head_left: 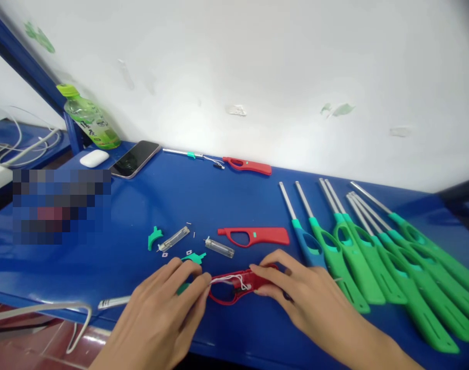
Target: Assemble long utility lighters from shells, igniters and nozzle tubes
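Note:
Low in the middle of the head view lies an opened red lighter shell point(223, 301), with white wires and a small black part inside. My left hand point(163, 303) pinches its front end, where a metal lighter tube point(114, 302) sticks out to the left beneath the fingers. My right hand point(302, 282) is closed on the rear end of the shell. Just behind are a clear fuel tank point(219, 247), a second clear tank point(174, 239) and a teal trigger point(155, 238). Another teal trigger point(195, 258) lies beside my left fingertips. Some tiny pins and plates lie around them.
Red shell halves point(271, 236) lie behind my hands and near the wall point(247, 166), the latter beside a wired tube point(180, 152). Several green lighters point(408, 288) and a blue one point(310, 246) fill the right. A phone point(136, 159), white mouse point(94, 158) and bottle point(91, 121) stand back left.

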Demonstrator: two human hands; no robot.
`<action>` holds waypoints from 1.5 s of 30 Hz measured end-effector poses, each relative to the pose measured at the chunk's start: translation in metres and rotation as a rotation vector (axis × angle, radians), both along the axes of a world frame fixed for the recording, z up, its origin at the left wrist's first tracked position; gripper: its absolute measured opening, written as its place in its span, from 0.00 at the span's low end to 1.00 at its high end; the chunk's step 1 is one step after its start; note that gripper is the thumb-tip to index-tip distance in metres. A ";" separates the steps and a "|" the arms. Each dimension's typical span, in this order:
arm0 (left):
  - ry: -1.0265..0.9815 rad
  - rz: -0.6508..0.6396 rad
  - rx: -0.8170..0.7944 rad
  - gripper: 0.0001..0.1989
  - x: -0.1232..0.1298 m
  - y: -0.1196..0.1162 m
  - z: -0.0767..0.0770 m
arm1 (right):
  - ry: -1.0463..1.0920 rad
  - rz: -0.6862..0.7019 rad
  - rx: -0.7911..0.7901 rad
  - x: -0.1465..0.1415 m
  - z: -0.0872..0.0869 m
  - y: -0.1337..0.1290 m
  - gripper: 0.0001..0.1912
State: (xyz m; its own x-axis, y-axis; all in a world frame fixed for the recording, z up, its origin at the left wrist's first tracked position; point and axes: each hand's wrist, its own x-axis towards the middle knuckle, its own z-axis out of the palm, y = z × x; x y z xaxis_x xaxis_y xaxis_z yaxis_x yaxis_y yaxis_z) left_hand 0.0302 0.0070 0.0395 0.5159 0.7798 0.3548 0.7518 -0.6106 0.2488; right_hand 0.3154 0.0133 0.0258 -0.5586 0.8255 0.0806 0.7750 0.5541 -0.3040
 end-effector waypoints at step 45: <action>-0.063 0.045 -0.036 0.17 -0.065 0.265 -0.025 | -0.082 -0.189 0.188 0.003 0.021 0.182 0.17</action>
